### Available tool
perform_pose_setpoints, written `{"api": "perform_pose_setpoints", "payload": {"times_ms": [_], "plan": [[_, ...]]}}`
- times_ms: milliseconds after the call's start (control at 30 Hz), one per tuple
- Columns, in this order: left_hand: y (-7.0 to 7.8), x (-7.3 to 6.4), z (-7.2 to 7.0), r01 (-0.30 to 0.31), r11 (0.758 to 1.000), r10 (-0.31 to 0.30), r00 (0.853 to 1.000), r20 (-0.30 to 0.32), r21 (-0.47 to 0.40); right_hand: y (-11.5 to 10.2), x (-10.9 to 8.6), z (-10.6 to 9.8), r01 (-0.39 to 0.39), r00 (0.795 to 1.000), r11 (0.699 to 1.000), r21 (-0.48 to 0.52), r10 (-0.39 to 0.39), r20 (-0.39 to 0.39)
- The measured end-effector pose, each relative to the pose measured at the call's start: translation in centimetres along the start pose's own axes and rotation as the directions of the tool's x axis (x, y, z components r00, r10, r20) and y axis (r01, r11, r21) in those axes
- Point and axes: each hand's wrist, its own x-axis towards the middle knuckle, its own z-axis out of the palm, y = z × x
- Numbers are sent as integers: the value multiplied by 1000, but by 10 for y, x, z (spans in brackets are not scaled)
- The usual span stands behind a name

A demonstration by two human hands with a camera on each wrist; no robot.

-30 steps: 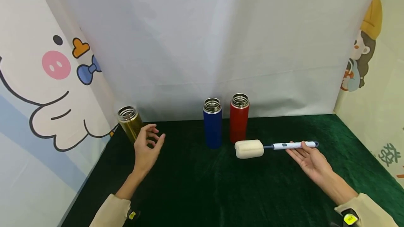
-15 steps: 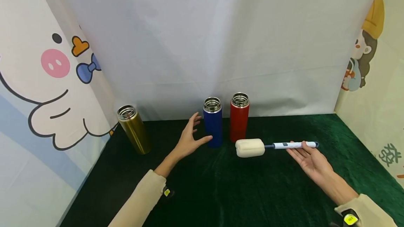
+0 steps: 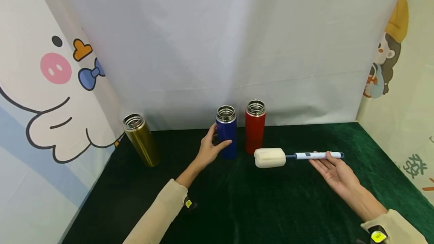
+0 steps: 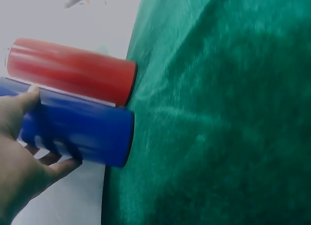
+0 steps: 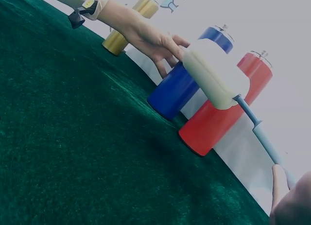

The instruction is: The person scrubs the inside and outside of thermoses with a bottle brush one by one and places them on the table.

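Observation:
My left hand (image 3: 208, 151) is at the blue bottle (image 3: 228, 133), thumb across its near side and fingers round its left side. In the left wrist view the thumb and fingers lie on opposite sides of that bottle. The bottle stands upright, lidless, its steel mouth showing. My right hand (image 3: 340, 176) holds a bottle brush (image 3: 270, 158) by its white handle (image 3: 313, 156), between thumb and fingers, palm turned up. The brush lies level, its cream sponge head pointing left, in front of the foot of the red bottle (image 3: 255, 131).
A gold bottle (image 3: 144, 144), also lidless, stands at the left. All three bottles are on a dark green cloth (image 3: 210, 214). A pale backdrop (image 3: 190, 48) rises right behind them, with printed cartoon walls at both sides.
My left hand has gone from beside the gold bottle rightward to the blue bottle and now grips it. The right hand and bottle brush have hardly moved.

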Motion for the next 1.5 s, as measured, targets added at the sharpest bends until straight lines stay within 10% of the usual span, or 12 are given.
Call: {"api": "perform_pose_setpoints", "payload": {"times_ms": [800,1500], "plan": [[46,-92,-24,-3,1000,1,999,-54,-26,-6,0,16,39,990,999,12,-40,136],[32,-109,-17,44,998,-44,999,18,-41,7,4,145,253,894,960,-117,-186,408]]}}
